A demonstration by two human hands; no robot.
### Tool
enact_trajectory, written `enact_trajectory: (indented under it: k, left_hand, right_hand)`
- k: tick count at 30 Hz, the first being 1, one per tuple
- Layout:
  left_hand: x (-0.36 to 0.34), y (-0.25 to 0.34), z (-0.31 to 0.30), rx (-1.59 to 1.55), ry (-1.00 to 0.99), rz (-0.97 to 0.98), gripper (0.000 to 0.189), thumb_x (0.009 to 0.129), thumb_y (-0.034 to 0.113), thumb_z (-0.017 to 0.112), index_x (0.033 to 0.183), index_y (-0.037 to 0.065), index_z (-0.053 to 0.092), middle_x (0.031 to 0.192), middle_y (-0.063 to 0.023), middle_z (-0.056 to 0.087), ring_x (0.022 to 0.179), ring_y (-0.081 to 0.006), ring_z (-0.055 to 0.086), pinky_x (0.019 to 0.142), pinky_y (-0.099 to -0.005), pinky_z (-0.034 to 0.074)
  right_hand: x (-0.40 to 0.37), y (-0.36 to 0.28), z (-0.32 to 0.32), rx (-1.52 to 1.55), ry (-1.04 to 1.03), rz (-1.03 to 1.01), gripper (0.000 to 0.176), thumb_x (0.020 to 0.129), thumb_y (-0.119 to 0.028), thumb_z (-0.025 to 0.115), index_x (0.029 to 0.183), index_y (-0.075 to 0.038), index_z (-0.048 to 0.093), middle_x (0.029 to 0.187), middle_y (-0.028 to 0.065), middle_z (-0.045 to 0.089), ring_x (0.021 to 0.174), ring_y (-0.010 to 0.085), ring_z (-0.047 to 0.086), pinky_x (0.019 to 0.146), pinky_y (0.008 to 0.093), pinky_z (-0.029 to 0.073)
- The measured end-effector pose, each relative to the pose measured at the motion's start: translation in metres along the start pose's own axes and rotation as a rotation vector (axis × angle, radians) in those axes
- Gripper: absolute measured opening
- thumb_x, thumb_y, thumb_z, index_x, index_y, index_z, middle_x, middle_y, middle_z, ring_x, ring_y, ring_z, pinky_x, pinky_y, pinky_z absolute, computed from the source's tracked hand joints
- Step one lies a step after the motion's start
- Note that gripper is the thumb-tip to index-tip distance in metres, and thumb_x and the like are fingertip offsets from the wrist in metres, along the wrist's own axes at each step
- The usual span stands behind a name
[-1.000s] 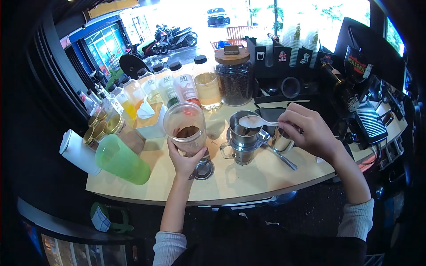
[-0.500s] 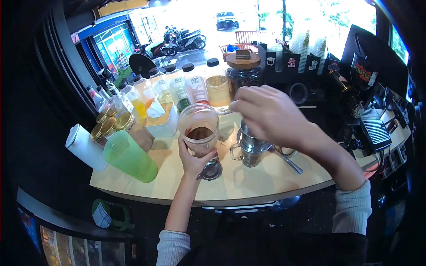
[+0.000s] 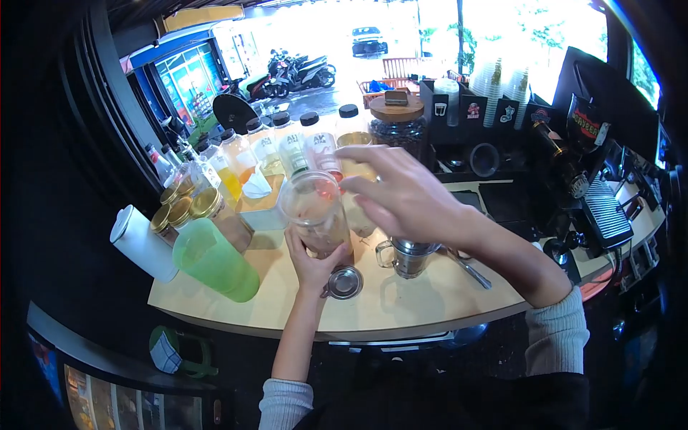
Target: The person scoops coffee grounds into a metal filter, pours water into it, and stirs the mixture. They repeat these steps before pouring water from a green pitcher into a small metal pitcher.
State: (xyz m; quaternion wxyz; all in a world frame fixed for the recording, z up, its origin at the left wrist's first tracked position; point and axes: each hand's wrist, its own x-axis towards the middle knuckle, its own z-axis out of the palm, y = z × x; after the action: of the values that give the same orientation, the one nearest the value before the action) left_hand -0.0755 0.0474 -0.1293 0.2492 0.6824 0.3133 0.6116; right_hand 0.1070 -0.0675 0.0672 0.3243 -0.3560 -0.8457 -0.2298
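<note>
My left hand (image 3: 312, 266) is wrapped round the side of a clear jar (image 3: 315, 218) with a wide open mouth. Brown stains mark the jar's inside. Fingers apart, my right hand (image 3: 405, 193) hovers just right of the jar's rim, and I see nothing held in it. Below that hand stands a glass mug (image 3: 385, 253) with a metal drip filter (image 3: 416, 247) on it, partly hidden by my wrist. A long-handled metal utensil (image 3: 474, 274) lies right of the mug. Close to my left thumb is a small round metal piece (image 3: 345, 282) on the counter.
On the left are a green pitcher (image 3: 218, 261), a white pitcher (image 3: 143, 242) and several gold-lidded jars (image 3: 206, 203). Syrup bottles (image 3: 290, 147), a tissue box (image 3: 261, 209) and a wooden-lidded bean jar (image 3: 398, 129) line the back. A coffee machine (image 3: 609, 208) stands right.
The spoon in my right hand has gone from view, and that hand has moved left and opened its fingers. The jar has tipped, so the brown powder inside no longer shows clearly.
</note>
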Motion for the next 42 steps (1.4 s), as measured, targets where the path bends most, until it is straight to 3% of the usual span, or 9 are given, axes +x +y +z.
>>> enact_trajectory:
  k: [8,11,15,18,19,21,26,29,42]
  left_hand:
    - [-0.001,0.004,0.003,-0.138,-0.054,-0.186,0.1,0.061,0.021,0.088,0.138,-0.001,0.028,0.132,-0.0177,0.04,0.125,-0.03,0.041,0.104,-0.0407,0.034]
    - [-0.001,0.006,0.003,-0.118,0.064,-0.054,0.099,0.063,0.024,0.085,0.14,-0.001,0.026,0.141,-0.0187,0.033,0.133,-0.0298,0.03,0.111,-0.0425,0.023]
    - [0.004,0.038,-0.001,0.113,0.276,0.351,0.075,0.075,0.03,0.073,0.133,-0.001,0.038,0.132,-0.0183,0.042,0.124,-0.0315,0.04,0.105,-0.0434,0.031]
    - [0.001,0.054,0.004,0.099,0.058,0.638,0.058,0.082,0.024,0.066,0.127,-0.002,0.042,0.125,-0.018,0.046,0.116,-0.0271,0.045,0.099,-0.0408,0.036]
    - [-0.001,0.068,0.016,-0.042,0.042,0.591,0.043,0.076,0.025,0.071,0.109,0.0,0.058,0.107,-0.0163,0.059,0.103,-0.0291,0.055,0.091,-0.0394,0.044]
    - [0.0,0.087,0.034,-0.07,-0.076,0.577,0.047,0.076,0.024,0.072,0.113,0.0,0.057,0.11,-0.0171,0.058,0.104,-0.0291,0.054,0.091,-0.039,0.044]
    - [0.011,0.081,0.078,-0.305,-0.263,0.386,0.066,0.074,0.027,0.075,0.128,-0.001,0.047,0.123,-0.0182,0.053,0.114,-0.0289,0.052,0.098,-0.0388,0.041]
    - [0.006,0.066,0.087,-0.586,-0.504,0.039,0.095,0.065,0.035,0.083,0.138,-0.002,0.035,0.132,-0.0172,0.048,0.128,-0.0274,0.044,0.108,-0.0391,0.033]
    - [-0.003,0.055,0.082,-0.56,-0.624,-0.066,0.093,0.058,0.03,0.086,0.133,-0.002,0.04,0.123,-0.0148,0.054,0.119,-0.0254,0.052,0.105,-0.038,0.036]
  right_hand:
    - [-0.104,0.031,-0.038,0.069,0.216,0.484,0.023,0.082,-0.002,0.062,0.105,-0.002,0.058,0.122,0.0141,0.051,0.1,0.0279,0.056,0.087,0.035,0.046]
    - [-0.152,0.034,-0.045,0.155,0.221,0.751,0.026,0.082,-0.003,0.062,0.107,-0.002,0.057,0.118,0.0153,0.051,0.099,0.0258,0.056,0.086,0.0336,0.046]
    - [-0.213,0.032,-0.046,0.119,0.119,0.984,0.027,0.084,-0.005,0.062,0.11,0.001,0.056,0.108,0.0159,0.056,0.092,0.0241,0.059,0.08,0.033,0.048]
    - [-0.249,0.026,-0.035,0.136,0.103,1.087,0.025,0.089,-0.011,0.06,0.108,0.004,0.055,0.096,0.015,0.059,0.082,0.0231,0.061,0.073,0.0322,0.05]
    - [-0.255,0.023,-0.032,0.187,0.118,1.151,0.024,0.09,-0.013,0.059,0.107,0.004,0.056,0.092,0.0144,0.06,0.08,0.0218,0.061,0.072,0.0317,0.049]
    - [-0.259,0.017,-0.03,0.249,0.113,1.25,0.022,0.094,-0.017,0.056,0.101,0.003,0.056,0.08,0.0096,0.061,0.075,0.0157,0.059,0.07,0.0294,0.049]
    - [-0.275,0.019,-0.012,0.598,0.226,1.273,0.018,0.097,-0.017,0.052,0.089,-0.001,0.055,0.078,0.0011,0.056,0.074,0.0071,0.053,0.07,0.0244,0.045]
    - [-0.266,0.02,-0.012,0.752,0.345,1.193,0.017,0.097,-0.017,0.052,0.086,-0.003,0.053,0.075,-0.0015,0.051,0.074,0.0063,0.049,0.071,0.023,0.042]
    - [-0.128,0.048,-0.083,0.75,0.3,0.96,0.017,0.093,-0.012,0.059,0.083,-0.005,0.047,0.074,-0.0015,0.054,0.07,0.0038,0.052,0.068,0.0216,0.045]
